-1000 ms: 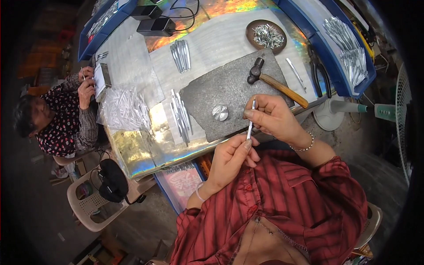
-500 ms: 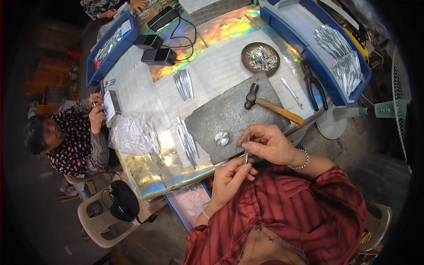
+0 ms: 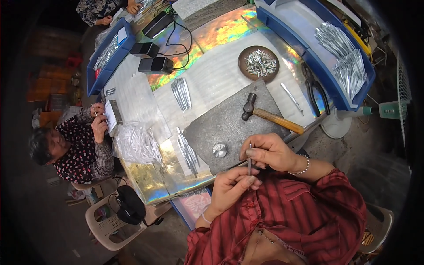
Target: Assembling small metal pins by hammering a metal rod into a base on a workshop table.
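Note:
Close to my chest, just off the near table edge, I pinch a slim silver metal strip (image 3: 250, 165) held roughly upright. My left hand (image 3: 230, 187) grips its lower end between thumb and fingers. Higher up, my right hand (image 3: 274, 153) has thumb and fingertips closed on the same strip; part of it is hidden by the fingers. Beyond my hands lies a dark grey stone slab (image 3: 212, 119). It bears a hammer (image 3: 274, 120) with a wooden handle and a small round shiny metal block (image 3: 219, 149).
Silver strips lie in two bundles (image 3: 181, 94) (image 3: 187, 153); a single strip (image 3: 291, 98) lies near black pliers (image 3: 314, 88). A brown bowl (image 3: 241, 71) holds small metal bits. Blue bins (image 3: 291, 33) (image 3: 98, 84) flank the table. A co-worker (image 3: 73, 154) sits left, beside a plastic bag (image 3: 137, 143).
The whole view has shifted slightly, with the table things sitting a little lower in it. Both hands keep their pinch on the metal strip.

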### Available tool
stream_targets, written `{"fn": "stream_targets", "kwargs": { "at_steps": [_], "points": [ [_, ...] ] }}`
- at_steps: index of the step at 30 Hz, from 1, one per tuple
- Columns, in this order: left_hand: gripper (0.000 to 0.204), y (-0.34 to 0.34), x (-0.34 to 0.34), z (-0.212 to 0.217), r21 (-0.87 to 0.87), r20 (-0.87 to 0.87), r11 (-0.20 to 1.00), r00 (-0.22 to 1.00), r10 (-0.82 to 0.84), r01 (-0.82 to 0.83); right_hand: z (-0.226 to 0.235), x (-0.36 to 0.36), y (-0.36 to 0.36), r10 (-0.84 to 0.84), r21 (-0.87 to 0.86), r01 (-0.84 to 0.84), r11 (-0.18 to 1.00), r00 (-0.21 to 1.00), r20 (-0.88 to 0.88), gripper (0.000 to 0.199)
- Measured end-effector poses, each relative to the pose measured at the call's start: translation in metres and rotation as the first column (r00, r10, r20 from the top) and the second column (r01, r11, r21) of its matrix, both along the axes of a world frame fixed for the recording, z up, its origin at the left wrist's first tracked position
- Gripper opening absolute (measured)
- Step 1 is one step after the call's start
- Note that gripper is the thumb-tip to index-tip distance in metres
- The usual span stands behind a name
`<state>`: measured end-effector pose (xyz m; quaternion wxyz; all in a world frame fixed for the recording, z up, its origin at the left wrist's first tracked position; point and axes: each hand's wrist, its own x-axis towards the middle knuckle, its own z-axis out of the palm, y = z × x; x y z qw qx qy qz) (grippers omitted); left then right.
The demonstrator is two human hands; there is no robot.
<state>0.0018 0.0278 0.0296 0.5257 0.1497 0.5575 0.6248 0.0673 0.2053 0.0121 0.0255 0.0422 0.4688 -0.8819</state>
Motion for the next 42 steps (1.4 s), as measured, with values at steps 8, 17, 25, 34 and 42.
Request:
{"fn": "stream_targets", "kwargs": {
  "at_steps": [8,17,25,34,42],
  "points": [
    [0.016,0.02,-0.018,-0.006,-0.073,-0.165,0.995,0.983,-0.086,0.075,-0.007,-0.017,0.018,-0.039,0.04,0.037,0.999,0.998,0.054,0.014],
    [0.022,0.029,-0.035,-0.014,-0.043,0.223,0.995,0.972,-0.076,0.087,-0.015,-0.038,0.03,-0.027,0.034,0.023,0.999,0.991,0.132,0.017],
    [0.023,0.03,-0.038,-0.014,0.002,0.229,0.996,0.969,-0.092,0.094,-0.016,-0.044,0.027,-0.048,0.117,0.038,0.992,0.995,0.086,0.018],
    [0.022,0.024,-0.034,-0.017,0.025,0.177,0.996,0.98,-0.091,0.088,-0.018,-0.04,0.016,-0.061,0.105,0.055,0.993,0.996,0.06,0.015],
    [0.02,0.015,-0.026,-0.016,-0.009,0.067,0.997,0.995,-0.08,0.08,-0.013,-0.035,0.009,-0.037,0.128,0.029,0.991,0.997,0.06,0.017]
  ]
}}
